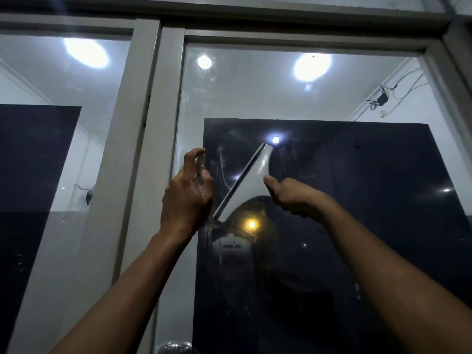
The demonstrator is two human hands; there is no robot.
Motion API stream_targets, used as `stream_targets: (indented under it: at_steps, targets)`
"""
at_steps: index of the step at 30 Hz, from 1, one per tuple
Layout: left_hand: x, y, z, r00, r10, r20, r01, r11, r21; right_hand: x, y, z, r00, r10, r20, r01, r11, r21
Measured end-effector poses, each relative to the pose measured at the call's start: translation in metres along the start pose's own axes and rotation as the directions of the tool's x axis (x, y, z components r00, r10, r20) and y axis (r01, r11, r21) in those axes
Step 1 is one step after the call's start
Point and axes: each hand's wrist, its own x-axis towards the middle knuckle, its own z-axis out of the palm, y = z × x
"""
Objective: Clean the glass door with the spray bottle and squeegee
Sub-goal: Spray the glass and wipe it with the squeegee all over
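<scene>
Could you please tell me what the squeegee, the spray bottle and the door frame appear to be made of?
Squeegee: probably smooth white plastic, slightly glossy, with a thin darker blade edge, perhaps rubber.
Spray bottle: seemingly clear plastic; see-through, mostly hidden by the left hand.
Door frame: likely painted metal; flat, pale, matte profiles. I cannot be sure.

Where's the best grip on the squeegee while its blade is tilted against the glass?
Grip the squeegee at the narrow handle end, coming from its right side, away from the glass, as the right hand does now. The wide blade edge lies diagonally on the glass door, so only the tapered back stays free.
</scene>
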Motion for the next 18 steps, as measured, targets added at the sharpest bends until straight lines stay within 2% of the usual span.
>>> stream_targets:
  at_steps: [2, 5, 11, 14, 18]
  targets:
    - [-0.002, 0.002, -0.002, 1.0, -0.006, 0.005, 0.006, 1.0, 0.0, -0.012, 0.008, 0.004, 1.0, 0.018, -0.009, -0.018, 1.0, 0.005]
    - [0.0, 0.003, -0.006, 1.0, 0.003, 0.008, -0.003, 1.0, -0.003, -0.014, -0.002, 0.001, 0.992, -0.049, -0.12, 0.041, 0.997, -0.061]
    - [0.004, 0.002, -0.009, 1.0, 0.009, -0.007, -0.009, 1.0, -0.006, 0.011, -0.066, 0.008, 0.969, -0.17, -0.178, 0.13, 0.968, -0.215]
    - [0.002, 0.0, -0.01, 1.0, 0.007, 0.0, -0.007, 1.0, -0.001, 0.026, -0.076, 0.004, 0.982, -0.125, -0.144, 0.094, 0.974, -0.208]
    - [-0.003, -0.008, -0.014, 1.0, 0.03, 0.0, -0.03, 0.999, -0.014, 0.014, -0.053, 0.001, 0.997, 0.027, -0.073, -0.028, 1.0, -0.009]
